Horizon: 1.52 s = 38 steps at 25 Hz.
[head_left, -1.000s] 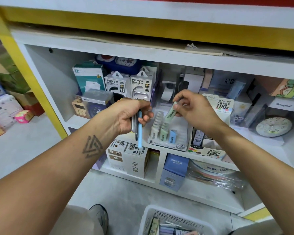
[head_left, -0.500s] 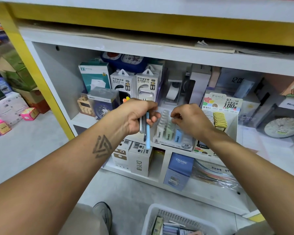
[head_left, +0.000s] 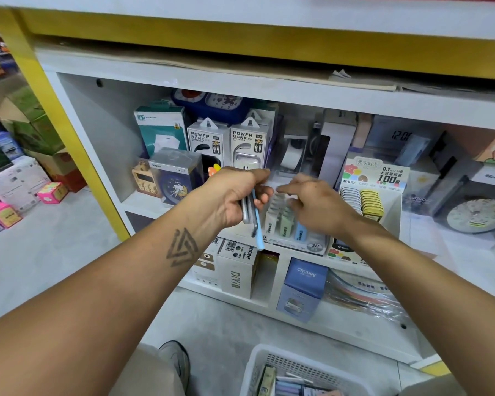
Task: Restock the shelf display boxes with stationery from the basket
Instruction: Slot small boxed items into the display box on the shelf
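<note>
Restocking in progress: left hand (head_left: 237,198) grips a small bundle of slim stationery sticks (head_left: 253,217), one pale blue, just left of the display box (head_left: 290,227) on the middle shelf (head_left: 143,202). Right hand (head_left: 316,205) hovers over that box's rows, fingers loosely spread, seemingly holding nothing; blur leaves doubt. Next move likely calls for pinching one stick from the bundle and slotting it upright. White basket (head_left: 257,364) sits on the grey floor (head_left: 57,250) below the box, still stocked. Cartons stacked far left.
</note>
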Each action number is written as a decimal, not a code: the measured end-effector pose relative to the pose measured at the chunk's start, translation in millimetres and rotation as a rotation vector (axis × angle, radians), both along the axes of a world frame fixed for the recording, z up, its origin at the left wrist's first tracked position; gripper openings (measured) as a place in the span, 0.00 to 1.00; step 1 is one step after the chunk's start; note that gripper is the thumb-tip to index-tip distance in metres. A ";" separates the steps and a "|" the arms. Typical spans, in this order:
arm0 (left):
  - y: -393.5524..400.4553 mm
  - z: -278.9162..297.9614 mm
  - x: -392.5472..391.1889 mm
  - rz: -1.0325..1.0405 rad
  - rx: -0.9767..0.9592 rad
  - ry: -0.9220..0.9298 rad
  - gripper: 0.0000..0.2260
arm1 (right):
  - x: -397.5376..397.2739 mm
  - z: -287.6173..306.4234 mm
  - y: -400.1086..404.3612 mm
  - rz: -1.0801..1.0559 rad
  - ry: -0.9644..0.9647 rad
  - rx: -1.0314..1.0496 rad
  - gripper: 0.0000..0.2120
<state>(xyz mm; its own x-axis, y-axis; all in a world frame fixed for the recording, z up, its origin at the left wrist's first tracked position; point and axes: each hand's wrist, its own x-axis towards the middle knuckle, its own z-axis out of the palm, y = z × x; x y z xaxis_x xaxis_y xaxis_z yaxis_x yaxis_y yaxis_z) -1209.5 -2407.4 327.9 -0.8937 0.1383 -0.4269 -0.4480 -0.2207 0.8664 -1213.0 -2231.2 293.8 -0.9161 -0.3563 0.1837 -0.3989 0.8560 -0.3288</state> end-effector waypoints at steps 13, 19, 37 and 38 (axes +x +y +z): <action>34.3 8.5 -2.5 0.100 0.197 0.048 0.16 | 33.1 36.4 27.0 0.015 -0.649 -0.858 0.21; 48.1 9.7 3.7 0.018 -0.079 0.120 0.06 | 41.2 46.3 66.6 0.027 -0.524 -0.842 0.49; 123.3 4.5 27.1 -0.349 0.074 -0.072 0.17 | 58.8 60.3 186.8 -0.414 0.356 -0.612 0.07; 127.6 6.0 28.5 -0.366 0.113 -0.084 0.17 | 60.0 57.4 194.2 -0.434 0.389 -0.505 0.08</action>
<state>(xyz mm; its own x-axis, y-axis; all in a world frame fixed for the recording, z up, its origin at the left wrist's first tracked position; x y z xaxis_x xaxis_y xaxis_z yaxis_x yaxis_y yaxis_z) -1180.9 -2279.8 333.9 -0.7392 0.4918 -0.4601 -0.5828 -0.1247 0.8030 -1153.0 -2037.1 351.2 -0.7906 0.2327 0.5664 -0.2291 0.7454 -0.6260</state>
